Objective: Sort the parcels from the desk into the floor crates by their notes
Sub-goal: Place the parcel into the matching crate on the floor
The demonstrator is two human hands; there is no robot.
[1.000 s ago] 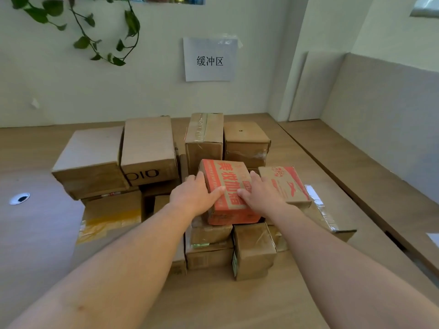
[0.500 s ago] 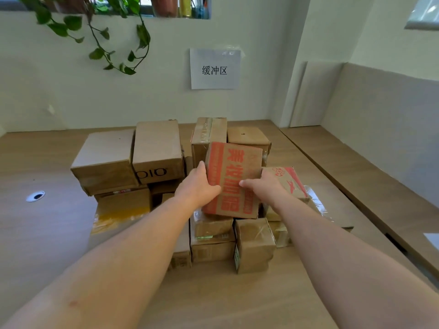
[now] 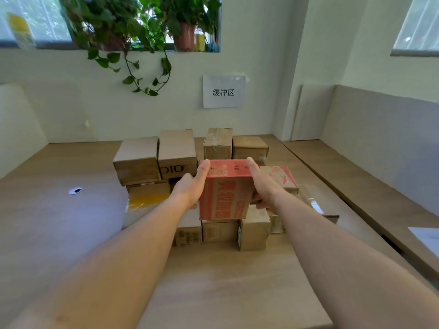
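A red-printed cardboard parcel (image 3: 224, 193) is lifted above the pile, its printed face turned toward me. My left hand (image 3: 192, 186) holds its left side and my right hand (image 3: 261, 184) holds its right side, fingers reaching up to the top edge. Under and behind it several brown cardboard parcels (image 3: 175, 150) are stacked on the wooden desk (image 3: 213, 281). A second red-printed parcel (image 3: 282, 176) lies just right of my right hand. No note is readable on the held parcel. The floor crates are out of view.
A paper sign (image 3: 223, 91) hangs on the back wall above the pile. Trailing plants (image 3: 133, 32) sit on the window sill. A cable hole (image 3: 76, 190) is in the desk at left. A grey partition (image 3: 384, 143) bounds the right side.
Both hands have raised the red-printed parcel off the pile and tipped it upright. The camera has tilted upward, bringing the window and plants into view.
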